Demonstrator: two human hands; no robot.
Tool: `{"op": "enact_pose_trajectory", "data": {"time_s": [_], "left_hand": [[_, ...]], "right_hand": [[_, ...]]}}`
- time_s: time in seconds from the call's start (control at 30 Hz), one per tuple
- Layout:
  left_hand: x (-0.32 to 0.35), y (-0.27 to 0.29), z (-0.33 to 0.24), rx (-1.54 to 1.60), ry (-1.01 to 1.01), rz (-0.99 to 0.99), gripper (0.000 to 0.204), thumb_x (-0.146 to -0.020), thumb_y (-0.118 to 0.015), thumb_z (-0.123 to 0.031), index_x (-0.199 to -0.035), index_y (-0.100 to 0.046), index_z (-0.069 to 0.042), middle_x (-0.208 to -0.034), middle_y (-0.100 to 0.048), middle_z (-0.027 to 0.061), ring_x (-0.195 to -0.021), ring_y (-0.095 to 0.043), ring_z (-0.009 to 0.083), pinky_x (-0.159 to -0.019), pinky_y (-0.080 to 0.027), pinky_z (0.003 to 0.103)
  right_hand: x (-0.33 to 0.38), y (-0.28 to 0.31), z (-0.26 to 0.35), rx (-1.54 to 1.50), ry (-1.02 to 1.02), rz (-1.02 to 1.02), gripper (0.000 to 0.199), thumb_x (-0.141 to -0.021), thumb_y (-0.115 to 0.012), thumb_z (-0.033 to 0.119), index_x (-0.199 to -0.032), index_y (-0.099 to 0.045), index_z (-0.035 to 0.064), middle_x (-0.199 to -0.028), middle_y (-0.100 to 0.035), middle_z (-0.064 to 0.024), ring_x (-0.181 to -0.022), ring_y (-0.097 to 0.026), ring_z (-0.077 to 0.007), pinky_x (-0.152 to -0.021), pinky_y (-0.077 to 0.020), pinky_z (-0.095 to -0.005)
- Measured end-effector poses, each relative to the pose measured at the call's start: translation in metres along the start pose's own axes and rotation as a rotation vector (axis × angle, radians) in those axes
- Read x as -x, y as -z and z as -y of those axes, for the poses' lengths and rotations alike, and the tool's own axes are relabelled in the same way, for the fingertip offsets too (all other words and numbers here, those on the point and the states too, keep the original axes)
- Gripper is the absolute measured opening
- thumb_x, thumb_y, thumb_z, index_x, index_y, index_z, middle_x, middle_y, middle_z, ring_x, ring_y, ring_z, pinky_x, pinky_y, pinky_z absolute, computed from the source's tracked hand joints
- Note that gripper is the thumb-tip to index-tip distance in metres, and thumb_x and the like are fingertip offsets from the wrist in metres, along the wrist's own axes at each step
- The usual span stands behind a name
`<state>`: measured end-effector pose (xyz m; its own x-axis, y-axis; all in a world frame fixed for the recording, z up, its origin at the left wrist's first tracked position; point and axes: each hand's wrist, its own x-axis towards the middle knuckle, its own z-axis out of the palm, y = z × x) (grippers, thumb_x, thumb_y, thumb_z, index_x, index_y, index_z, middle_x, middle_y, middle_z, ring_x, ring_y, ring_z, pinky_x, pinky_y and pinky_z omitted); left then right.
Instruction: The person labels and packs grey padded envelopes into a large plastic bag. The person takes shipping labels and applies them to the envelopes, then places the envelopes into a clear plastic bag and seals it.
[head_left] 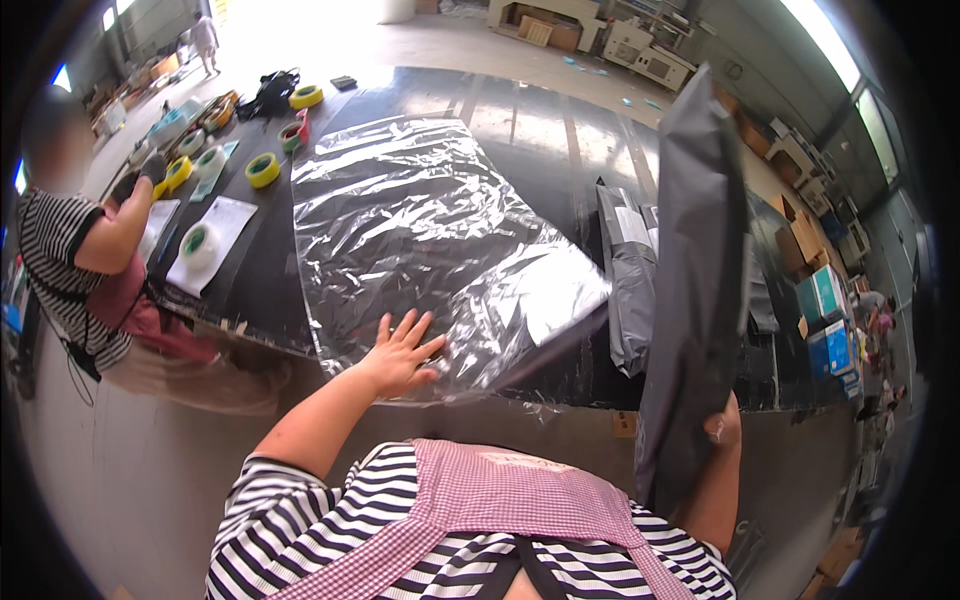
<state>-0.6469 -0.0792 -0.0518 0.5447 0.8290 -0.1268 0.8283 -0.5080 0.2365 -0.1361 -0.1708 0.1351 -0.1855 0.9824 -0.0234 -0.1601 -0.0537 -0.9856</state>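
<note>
A large clear plastic sheet (390, 225), shiny and creased, lies spread over the black table (265, 300). Its near edge reaches the table's front edge. My left hand (402, 355) rests on the sheet's near part, fingers spread flat. On the right, my right hand (722, 428) grips a long dark grey plastic-wrapped package (690, 270) near its lower end. The package stands nearly upright, slightly blurred, and hides most of that hand's fingers. Just left of it, more grey plastic packages (630, 290) lie on the table.
At the left stands a co-worker (70, 230) in a striped top with dark gloves. Yellow tape rolls (262, 170), a white roll (198, 246) on a paper sheet (236, 222) and a black bag (270, 95) lie on the table's left side. Boxes (828, 345) stand at the right.
</note>
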Motion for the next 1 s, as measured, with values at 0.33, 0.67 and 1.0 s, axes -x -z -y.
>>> {"op": "enact_pose_trajectory", "data": {"time_s": [0.33,0.67,1.0], "left_hand": [[-0.082,-0.004,-0.081,-0.022,-0.065,-0.012,0.058,-0.099,-0.050,-0.045,-0.144,-0.050,-0.008,-0.155,-0.039,0.0123,-0.135,-0.039,0.0329,-0.113,-0.031,0.045],[-0.015,0.010,-0.089,-0.154,0.035,-0.117,0.088,-0.078,-0.079,-0.043,-0.152,-0.039,-0.018,-0.161,-0.027,0.0158,-0.146,-0.029,0.0357,-0.119,-0.024,0.052],[-0.004,-0.055,-0.130,-0.027,0.133,-0.391,0.065,-0.071,-0.083,-0.027,-0.126,-0.050,-0.012,-0.145,-0.044,0.0128,-0.135,-0.040,0.0331,-0.113,-0.030,0.049]], "right_hand": [[0.062,0.013,-0.115,-0.126,-0.556,0.195,0.101,-0.063,-0.084,0.018,-0.150,-0.036,0.0007,-0.137,-0.055,-0.0124,-0.125,-0.054,-0.0230,-0.109,-0.0403,-0.0366],[0.139,0.067,-0.181,-0.466,-0.670,0.001,0.080,-0.067,-0.078,0.024,-0.138,-0.049,-0.0018,-0.123,-0.063,-0.0129,-0.108,-0.064,-0.0244,-0.095,-0.0521,-0.0361],[0.149,0.097,-0.203,-0.558,-0.742,-0.079,0.072,-0.069,-0.077,0.020,-0.133,-0.053,-0.0035,-0.119,-0.066,-0.0149,-0.102,-0.068,-0.0274,-0.092,-0.0562,-0.0393]]}}
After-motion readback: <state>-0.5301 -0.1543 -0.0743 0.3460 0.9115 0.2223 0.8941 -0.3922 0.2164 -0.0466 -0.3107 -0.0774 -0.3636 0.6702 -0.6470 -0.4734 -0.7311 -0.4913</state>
